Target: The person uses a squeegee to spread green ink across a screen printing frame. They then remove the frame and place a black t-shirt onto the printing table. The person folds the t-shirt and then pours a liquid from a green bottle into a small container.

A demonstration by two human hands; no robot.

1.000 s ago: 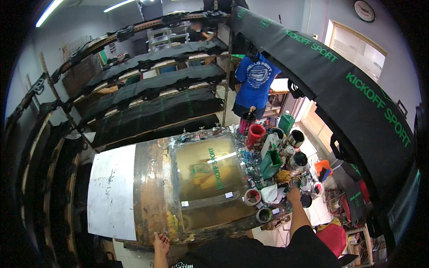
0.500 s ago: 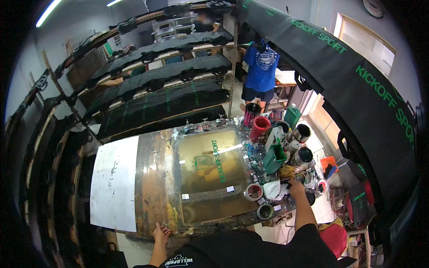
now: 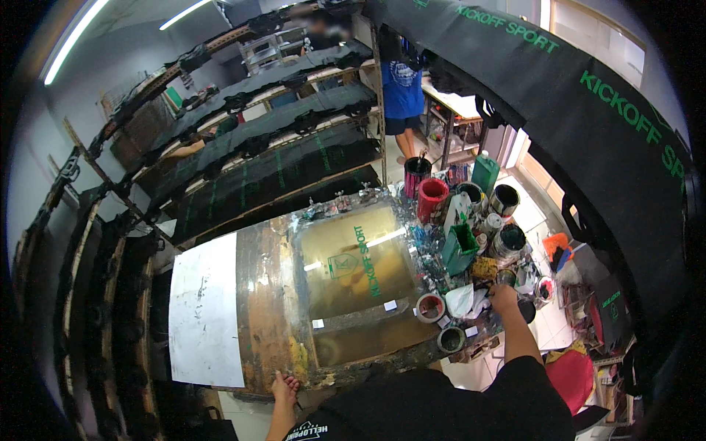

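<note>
My left hand (image 3: 285, 386) is at the front edge of the stained worktable (image 3: 259, 309), its fingers curled; whether they hold anything is too small to tell. Out to the right, my right hand (image 3: 504, 299) is closed among the paint containers, beside a crumpled white cloth (image 3: 462, 301) and a yellow-stained block (image 3: 484, 269). Its fingertips are partly hidden, so what they grip does not show. Between my hands lies a printing screen (image 3: 353, 283) with a translucent yellowish mesh and a green design. A white sheet (image 3: 206, 316) lies at the table's left end.
Open paint cans, a red pot (image 3: 432, 200), a green container (image 3: 460, 248) and a green bottle (image 3: 485, 173) crowd the table's right. Racks of black printed sheets (image 3: 272, 165) stand behind. A black printed panel (image 3: 573, 110) arches over the right. A person in blue (image 3: 403, 92) stands beyond.
The view has shifted, so the table appears farther right. My right hand has moved slightly toward the small cans behind the white cloth. My left hand stays at the table's front edge.
</note>
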